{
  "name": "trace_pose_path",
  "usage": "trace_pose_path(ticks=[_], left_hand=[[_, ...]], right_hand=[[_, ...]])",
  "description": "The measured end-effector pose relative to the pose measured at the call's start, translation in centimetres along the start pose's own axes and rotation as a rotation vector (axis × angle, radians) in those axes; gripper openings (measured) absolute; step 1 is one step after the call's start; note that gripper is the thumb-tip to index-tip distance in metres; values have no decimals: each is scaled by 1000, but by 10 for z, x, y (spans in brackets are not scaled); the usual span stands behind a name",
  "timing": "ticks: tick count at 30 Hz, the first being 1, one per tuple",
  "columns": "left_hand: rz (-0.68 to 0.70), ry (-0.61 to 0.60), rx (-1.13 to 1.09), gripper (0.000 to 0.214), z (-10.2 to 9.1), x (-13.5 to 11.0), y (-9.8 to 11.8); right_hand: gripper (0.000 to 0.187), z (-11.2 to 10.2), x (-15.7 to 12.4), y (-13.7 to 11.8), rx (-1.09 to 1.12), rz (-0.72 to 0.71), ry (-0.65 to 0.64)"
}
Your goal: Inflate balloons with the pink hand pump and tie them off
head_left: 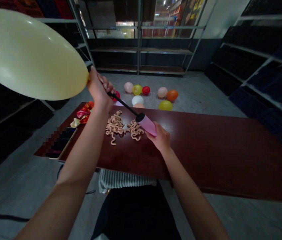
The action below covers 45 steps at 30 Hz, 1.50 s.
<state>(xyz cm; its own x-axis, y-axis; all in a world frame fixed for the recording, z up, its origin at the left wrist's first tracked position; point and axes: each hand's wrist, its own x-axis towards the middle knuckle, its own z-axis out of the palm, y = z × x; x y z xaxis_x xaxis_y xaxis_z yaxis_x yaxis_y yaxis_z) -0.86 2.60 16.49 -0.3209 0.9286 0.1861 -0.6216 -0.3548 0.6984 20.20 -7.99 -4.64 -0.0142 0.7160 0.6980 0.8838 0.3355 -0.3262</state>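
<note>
A large pale yellow balloon (33, 56) fills the upper left, swollen with air. My left hand (99, 87) is closed around its neck and the black end of a hand balloon pump (148, 125). From there the pump's thin black rod slants down to the right into a pink barrel. My right hand (162, 137) grips that barrel above the table. The nozzle inside the balloon's neck is hidden by my left fingers. Below the rod, a heap of beige, curly, noodle-like pieces (116, 125) lies on the dark red table (205, 146).
Limp balloons (83, 113) in red and cream lie at the table's left end, beside a dark-screened tablet (64, 141). Several inflated balloons, one of them an orange balloon (172, 95), rest on the floor beyond. Metal shelving (139, 50) stands behind, with dark crates (275, 76) on the right.
</note>
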Motion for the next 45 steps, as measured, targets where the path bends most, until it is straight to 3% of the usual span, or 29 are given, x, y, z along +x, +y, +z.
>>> trace_pose_path(ticks=[6,10,14,20,24,35,40,45], left_hand=[[-110,-79,33,49,21,-11,-51],[-187,-88,37,48,12,-36,-90],[-246,-30,10,50,-9,-51,-105],[-279,149,12,43,-38,-48,-90],[-250,202,-13,41,-51,-41,-72],[-142,262,-22,40,-74,-7,13],[-104,156,-25,47,-55,-9,36],[10,37,-32,49,-10,-21,25]], right_hand=[[51,1,0,3,-7,81,11],[50,0,1,2,-10,104,-36],[49,0,2,-1,0,77,-99],[51,0,4,-8,16,-23,-177],[49,0,3,-11,6,-77,-191],[46,-1,1,-12,-5,-195,-129],[47,2,-1,-11,31,-186,-61],[45,2,-3,-4,23,-85,18]])
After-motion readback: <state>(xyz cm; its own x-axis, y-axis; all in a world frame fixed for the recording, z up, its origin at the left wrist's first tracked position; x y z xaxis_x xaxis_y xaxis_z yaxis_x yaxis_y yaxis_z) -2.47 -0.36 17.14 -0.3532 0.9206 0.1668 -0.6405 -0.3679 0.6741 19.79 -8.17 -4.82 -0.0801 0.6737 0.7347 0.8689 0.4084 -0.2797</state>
